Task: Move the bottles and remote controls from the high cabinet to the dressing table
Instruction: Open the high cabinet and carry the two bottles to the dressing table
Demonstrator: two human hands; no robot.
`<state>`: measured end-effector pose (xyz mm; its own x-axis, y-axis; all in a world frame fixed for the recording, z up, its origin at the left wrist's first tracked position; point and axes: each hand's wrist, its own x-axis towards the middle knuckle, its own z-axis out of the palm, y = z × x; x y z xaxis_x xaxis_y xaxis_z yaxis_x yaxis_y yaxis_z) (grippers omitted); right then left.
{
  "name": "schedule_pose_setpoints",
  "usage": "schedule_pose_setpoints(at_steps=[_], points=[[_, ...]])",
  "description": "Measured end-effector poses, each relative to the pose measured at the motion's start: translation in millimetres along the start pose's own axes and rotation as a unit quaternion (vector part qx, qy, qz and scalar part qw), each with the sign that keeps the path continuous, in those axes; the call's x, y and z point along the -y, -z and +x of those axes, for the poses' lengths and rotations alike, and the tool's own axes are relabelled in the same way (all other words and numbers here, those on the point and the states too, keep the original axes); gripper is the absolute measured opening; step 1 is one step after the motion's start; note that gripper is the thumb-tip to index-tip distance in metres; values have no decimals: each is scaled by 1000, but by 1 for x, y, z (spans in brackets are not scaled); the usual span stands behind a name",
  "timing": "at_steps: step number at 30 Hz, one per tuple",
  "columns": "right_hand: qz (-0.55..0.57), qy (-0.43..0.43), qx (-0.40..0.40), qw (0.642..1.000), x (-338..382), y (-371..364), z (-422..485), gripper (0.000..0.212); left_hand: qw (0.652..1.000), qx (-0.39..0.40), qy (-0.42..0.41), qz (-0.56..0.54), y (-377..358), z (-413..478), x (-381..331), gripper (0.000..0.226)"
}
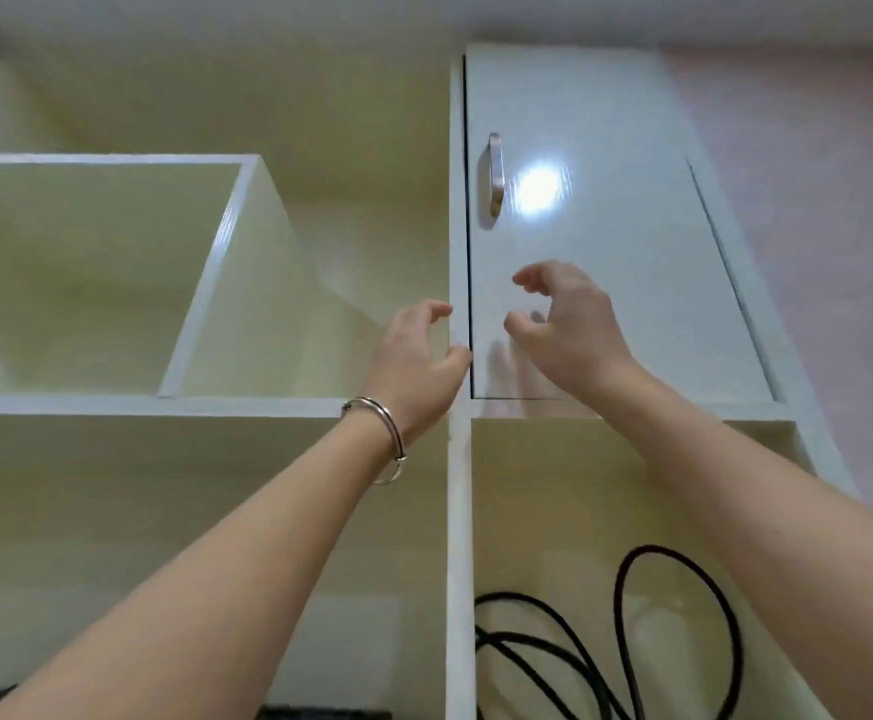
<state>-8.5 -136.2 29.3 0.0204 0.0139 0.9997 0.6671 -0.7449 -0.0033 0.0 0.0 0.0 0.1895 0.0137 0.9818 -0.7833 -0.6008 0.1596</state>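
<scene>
Both my arms reach up toward the high cabinet, seen from below. My left hand, a silver bangle on its wrist, hovers by the cabinet's vertical divider with loosely curled fingers and holds nothing. My right hand is raised in front of the closed white cabinet door, fingers loosely curled, holding nothing. A metal handle sits on the door above my right hand. No bottle or remote control is visible.
Open cream shelf compartments lie to the left, with nothing visible inside. A coiled black cable lies in the open compartment below the door. A pinkish wall is on the right.
</scene>
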Motion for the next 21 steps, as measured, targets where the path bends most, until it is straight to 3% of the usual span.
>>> schedule_pose_setpoints(at_steps=[7,13,16,18,21], points=[[-44,-24,-6,999,-1,-18,57,51,1000,-14,21,-11,-29,32,12,47],[-66,-78,-2,995,11,-26,98,49,1000,5,14,10,-28,29,16,63],[-3,-118,-6,993,17,-23,104,35,1000,21,16,13,-24,24,11,69],[75,-144,-10,987,18,-16,104,10,999,27,26,-20,-22,22,6,65],[163,-139,-12,977,21,6,105,15,995,23,26,-98,-18,20,-6,62]])
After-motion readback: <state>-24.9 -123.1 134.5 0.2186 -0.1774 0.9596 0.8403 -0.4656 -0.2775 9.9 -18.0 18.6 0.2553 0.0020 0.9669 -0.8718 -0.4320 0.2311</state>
